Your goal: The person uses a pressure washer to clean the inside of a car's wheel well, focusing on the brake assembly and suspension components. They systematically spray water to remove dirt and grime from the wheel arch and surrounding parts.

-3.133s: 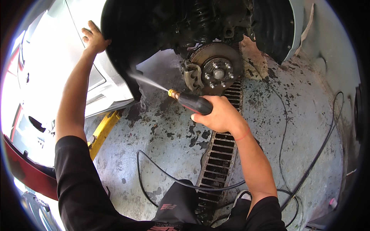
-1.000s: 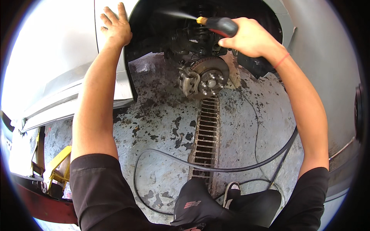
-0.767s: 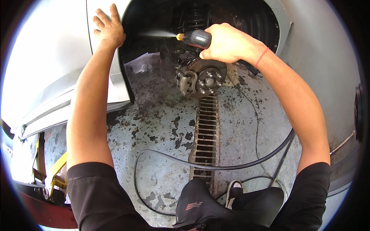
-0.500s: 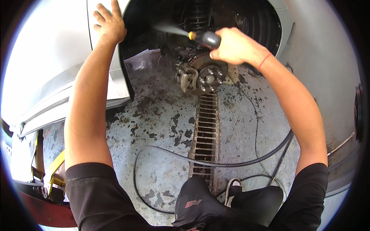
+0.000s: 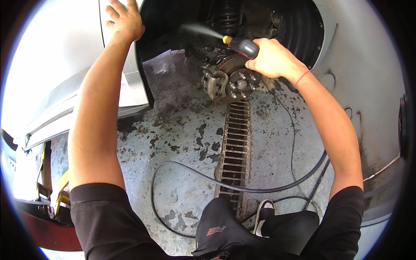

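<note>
My right hand [image 5: 271,57] grips a black spray gun [image 5: 243,45] with a brass nozzle, held above a bare brake disc and hub [image 5: 236,80] in the wheel arch. A thin jet of water leaves the nozzle toward the upper left, into the dark wheel well [image 5: 242,19]. My left hand [image 5: 125,21] lies flat, fingers spread, on the silver car body panel [image 5: 69,65] at the edge of the arch. A black hose [image 5: 242,188] runs from the gun's side down across the floor.
A metal drain grate [image 5: 234,151] runs along the wet, flaking grey concrete floor [image 5: 173,143] below the hub. A yellow jack stand [image 5: 54,190] sits at the lower left under the car. My knees and a shoe [image 5: 262,214] are at the bottom.
Since three seconds ago my right hand raised the gun from below the hub up into the arch. Over the last second it swung the jet around inside the well. My left hand stayed on the panel.
</note>
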`<action>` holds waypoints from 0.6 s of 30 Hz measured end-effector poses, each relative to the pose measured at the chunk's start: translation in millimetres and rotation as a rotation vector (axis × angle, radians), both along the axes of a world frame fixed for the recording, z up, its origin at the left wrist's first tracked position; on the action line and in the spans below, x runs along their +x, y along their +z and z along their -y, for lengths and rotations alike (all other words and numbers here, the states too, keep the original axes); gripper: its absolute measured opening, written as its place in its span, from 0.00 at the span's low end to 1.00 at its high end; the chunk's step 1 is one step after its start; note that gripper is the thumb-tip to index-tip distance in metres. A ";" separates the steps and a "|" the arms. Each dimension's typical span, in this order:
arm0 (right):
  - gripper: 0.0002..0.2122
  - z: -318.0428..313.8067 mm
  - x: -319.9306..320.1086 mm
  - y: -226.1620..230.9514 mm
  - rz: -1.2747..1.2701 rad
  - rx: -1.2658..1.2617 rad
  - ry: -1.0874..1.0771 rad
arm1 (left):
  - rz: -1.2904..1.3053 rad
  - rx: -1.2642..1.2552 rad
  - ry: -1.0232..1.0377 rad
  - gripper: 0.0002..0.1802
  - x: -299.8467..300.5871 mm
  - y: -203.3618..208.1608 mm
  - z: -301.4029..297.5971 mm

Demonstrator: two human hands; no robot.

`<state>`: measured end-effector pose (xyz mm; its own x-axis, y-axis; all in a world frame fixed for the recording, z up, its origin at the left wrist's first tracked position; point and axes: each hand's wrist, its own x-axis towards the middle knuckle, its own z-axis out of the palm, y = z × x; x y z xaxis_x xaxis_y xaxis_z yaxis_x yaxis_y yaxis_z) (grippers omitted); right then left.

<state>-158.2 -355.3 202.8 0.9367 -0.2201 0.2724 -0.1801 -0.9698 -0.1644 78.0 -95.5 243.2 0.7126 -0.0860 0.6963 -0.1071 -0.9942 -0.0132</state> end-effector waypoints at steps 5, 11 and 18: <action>0.30 23.9 -4.3 -56.9 0.172 0.047 0.182 | -0.031 0.041 0.060 0.74 -2.4 -0.2 5.7; 0.32 47.8 -46.3 -192.6 -0.037 0.298 0.249 | -0.036 0.004 -0.063 0.73 0.7 -6.1 0.0; 0.33 77.3 -73.7 -296.6 0.114 0.497 0.143 | 0.244 0.094 -0.249 0.73 54.0 -8.3 -28.1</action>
